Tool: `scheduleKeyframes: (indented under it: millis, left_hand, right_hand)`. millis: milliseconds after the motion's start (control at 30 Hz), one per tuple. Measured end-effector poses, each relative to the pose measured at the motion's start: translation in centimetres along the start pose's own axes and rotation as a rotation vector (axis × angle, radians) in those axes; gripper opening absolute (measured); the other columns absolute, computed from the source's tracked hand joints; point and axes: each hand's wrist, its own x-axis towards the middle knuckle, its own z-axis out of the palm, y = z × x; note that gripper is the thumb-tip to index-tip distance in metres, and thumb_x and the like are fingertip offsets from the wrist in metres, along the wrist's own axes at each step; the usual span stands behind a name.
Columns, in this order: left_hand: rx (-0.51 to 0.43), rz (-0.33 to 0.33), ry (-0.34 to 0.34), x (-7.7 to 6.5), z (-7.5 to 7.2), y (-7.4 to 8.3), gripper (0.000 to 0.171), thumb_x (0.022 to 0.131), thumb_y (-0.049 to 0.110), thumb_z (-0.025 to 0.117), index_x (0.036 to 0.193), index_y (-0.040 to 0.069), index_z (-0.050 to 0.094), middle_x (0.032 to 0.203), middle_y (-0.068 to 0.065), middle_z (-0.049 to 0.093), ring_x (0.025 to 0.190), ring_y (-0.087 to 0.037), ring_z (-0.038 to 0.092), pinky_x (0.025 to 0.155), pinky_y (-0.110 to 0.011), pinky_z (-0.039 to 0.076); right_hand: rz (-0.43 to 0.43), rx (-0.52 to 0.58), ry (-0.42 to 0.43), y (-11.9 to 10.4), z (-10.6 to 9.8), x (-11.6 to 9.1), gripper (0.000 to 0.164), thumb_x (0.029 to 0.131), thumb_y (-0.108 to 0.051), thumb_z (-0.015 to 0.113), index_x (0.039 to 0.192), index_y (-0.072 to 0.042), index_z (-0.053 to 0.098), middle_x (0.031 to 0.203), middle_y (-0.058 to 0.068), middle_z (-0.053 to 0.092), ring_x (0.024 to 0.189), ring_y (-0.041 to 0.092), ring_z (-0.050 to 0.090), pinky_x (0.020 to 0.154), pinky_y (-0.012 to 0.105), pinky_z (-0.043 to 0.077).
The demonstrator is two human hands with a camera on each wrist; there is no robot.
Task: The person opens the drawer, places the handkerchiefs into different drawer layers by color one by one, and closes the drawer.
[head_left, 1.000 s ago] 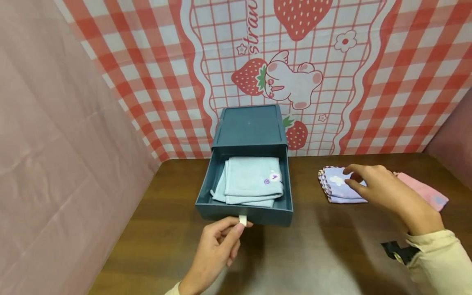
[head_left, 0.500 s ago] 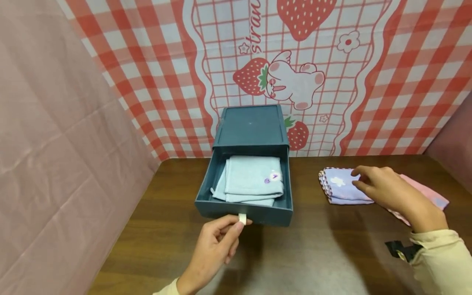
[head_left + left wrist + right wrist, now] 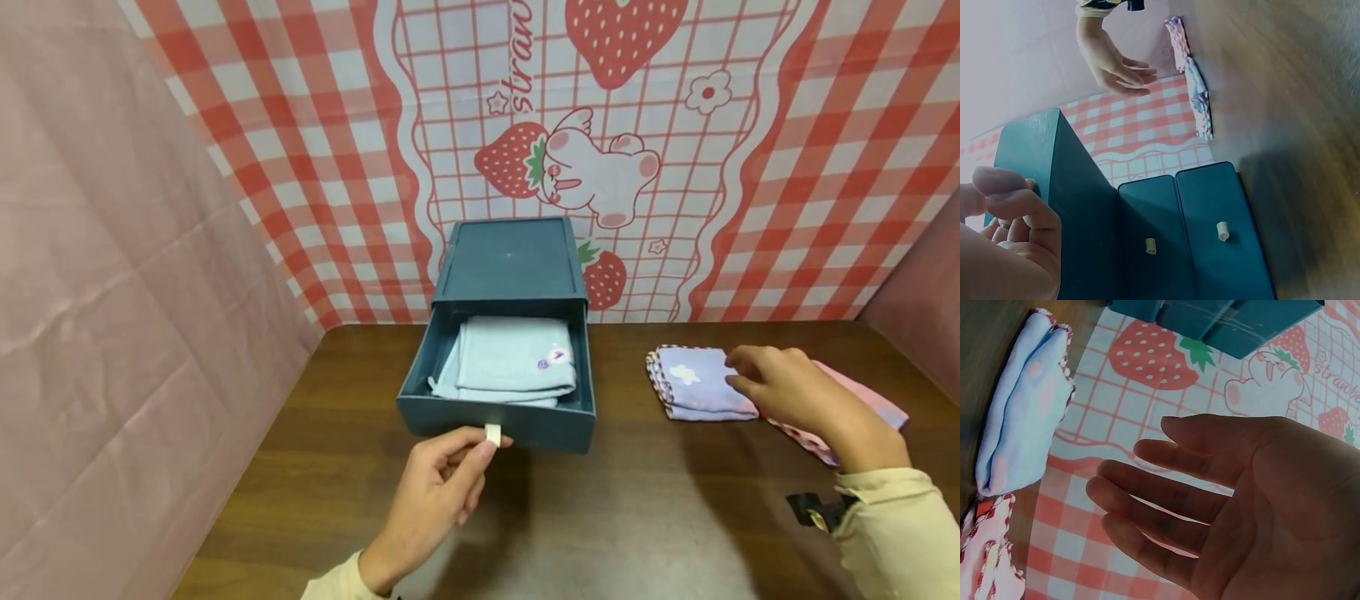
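Note:
My left hand pinches the small white pull tab on the front of a dark teal drawer. This top drawer stands out from its cabinet. Inside lies a folded pale blue towel with a purple and white embroidered motif. My right hand hovers beside a folded lavender cloth, fingers loosely bent, and the right wrist view shows nothing in its palm. A pink cloth lies behind that hand, partly hidden by it.
Two closed lower drawers with white tabs show in the left wrist view. A checked strawberry curtain hangs right behind the cabinet, and pink fabric walls off the left side. All stands on a brown wooden table.
The drawer front has slid slightly in toward the cabinet, with my left hand still on the tab. My right hand has drifted a little to the right, uncovering more of the lavender cloth.

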Motion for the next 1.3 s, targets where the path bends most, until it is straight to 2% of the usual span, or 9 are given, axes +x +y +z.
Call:
scheduleKeyframes:
  millis: [500, 600, 733, 900, 1100, 1300]
  left_hand:
    - [0.015, -0.033, 0.001, 2.4, 0.0, -0.2, 0.029, 0.103, 0.029, 0.056, 0.111, 0.006, 0.071, 0.056, -0.008, 0.048, 0.042, -0.012, 0.041, 0.037, -0.029, 0.039]
    - [0.015, -0.036, -0.003, 2.8, 0.0, -0.4, 0.032, 0.103, 0.030, 0.056, 0.112, 0.004, 0.070, 0.057, -0.009, 0.049, 0.043, -0.013, 0.042, 0.037, -0.029, 0.039]
    - [0.013, -0.042, 0.001, 3.3, 0.1, -0.7, 0.031, 0.103, 0.032, 0.055, 0.112, 0.006, 0.070, 0.056, -0.009, 0.049, 0.043, -0.014, 0.042, 0.038, -0.029, 0.040]
    - [0.017, -0.020, 0.011, 4.1, 0.1, -1.2, 0.028, 0.104, 0.030, 0.055, 0.111, 0.009, 0.071, 0.055, -0.008, 0.048, 0.042, -0.014, 0.042, 0.037, -0.028, 0.039]
    - [0.001, -0.024, 0.013, 5.1, 0.1, -1.4, 0.031, 0.104, 0.032, 0.054, 0.109, 0.007, 0.071, 0.055, -0.009, 0.047, 0.042, -0.014, 0.041, 0.038, -0.028, 0.039]
    - [-0.018, -0.032, 0.013, 6.3, 0.0, -1.8, 0.032, 0.104, 0.030, 0.054, 0.112, 0.005, 0.071, 0.056, -0.012, 0.046, 0.043, -0.016, 0.040, 0.039, -0.027, 0.038]
  right_hand:
    - [0.030, 0.006, -0.049, 2.5, 0.9, -0.2, 0.023, 0.089, -0.009, 0.071, 0.101, 0.010, 0.066, 0.080, 0.007, 0.070, 0.072, 0.022, 0.063, 0.072, 0.053, 0.053]
    - [0.041, 0.029, -0.079, 2.9, 1.3, -0.2, 0.026, 0.088, -0.009, 0.070, 0.102, 0.012, 0.065, 0.083, 0.012, 0.071, 0.075, 0.026, 0.066, 0.073, 0.054, 0.054]
    - [0.045, 0.059, -0.122, 3.2, 1.7, -0.2, 0.029, 0.087, -0.009, 0.071, 0.102, 0.014, 0.064, 0.088, 0.021, 0.070, 0.081, 0.035, 0.067, 0.073, 0.056, 0.054]
    - [0.062, 0.078, -0.150, 3.6, 2.0, -0.2, 0.028, 0.086, -0.009, 0.071, 0.100, 0.014, 0.064, 0.090, 0.023, 0.069, 0.083, 0.038, 0.067, 0.073, 0.056, 0.053]
    - [0.079, 0.082, -0.154, 4.0, 2.4, -0.3, 0.026, 0.084, -0.008, 0.072, 0.098, 0.012, 0.064, 0.087, 0.022, 0.069, 0.083, 0.037, 0.066, 0.074, 0.054, 0.052]
    - [0.065, 0.077, -0.128, 4.5, 3.2, -0.2, 0.020, 0.082, -0.008, 0.073, 0.091, 0.007, 0.065, 0.077, 0.011, 0.064, 0.071, 0.024, 0.058, 0.066, 0.043, 0.048]
